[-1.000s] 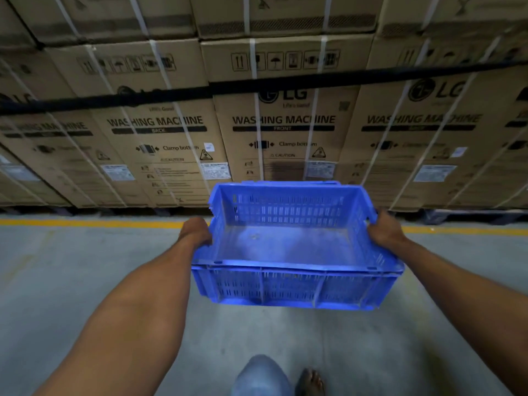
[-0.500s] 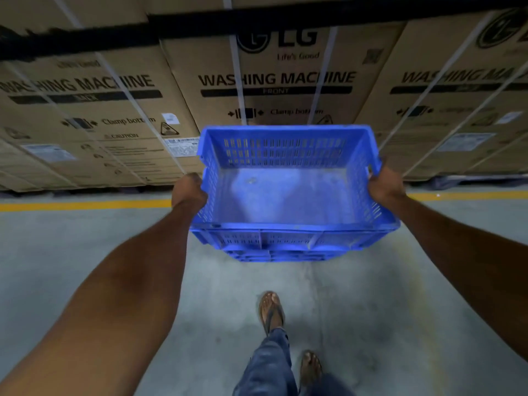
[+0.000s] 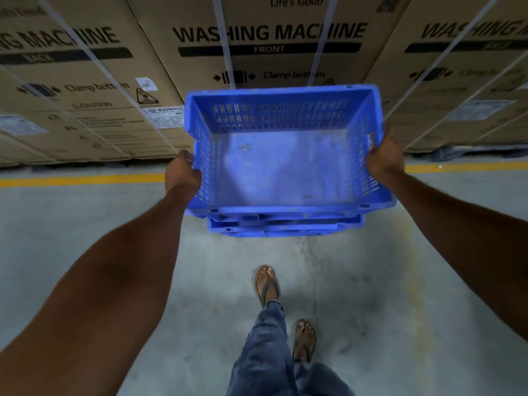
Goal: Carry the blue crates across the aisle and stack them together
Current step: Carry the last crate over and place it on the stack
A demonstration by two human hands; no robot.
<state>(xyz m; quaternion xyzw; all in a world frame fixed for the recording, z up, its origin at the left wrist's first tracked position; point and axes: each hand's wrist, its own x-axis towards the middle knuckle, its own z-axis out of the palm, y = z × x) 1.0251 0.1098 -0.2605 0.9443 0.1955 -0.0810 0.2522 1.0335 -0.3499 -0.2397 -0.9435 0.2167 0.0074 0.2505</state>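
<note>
Between both hands, the crate (image 3: 281, 164) is riding level with its long axis crosswise, left hand (image 3: 183, 174) and right hand (image 3: 384, 155) gripping opposite end walls, another blue crate (image 3: 285, 227) sitting directly beneath.

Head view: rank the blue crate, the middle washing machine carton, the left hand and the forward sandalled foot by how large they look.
1. Middle washing machine carton, cut off by the frame
2. Blue crate
3. Left hand
4. Forward sandalled foot, looking much like the hand, so unsure
</note>
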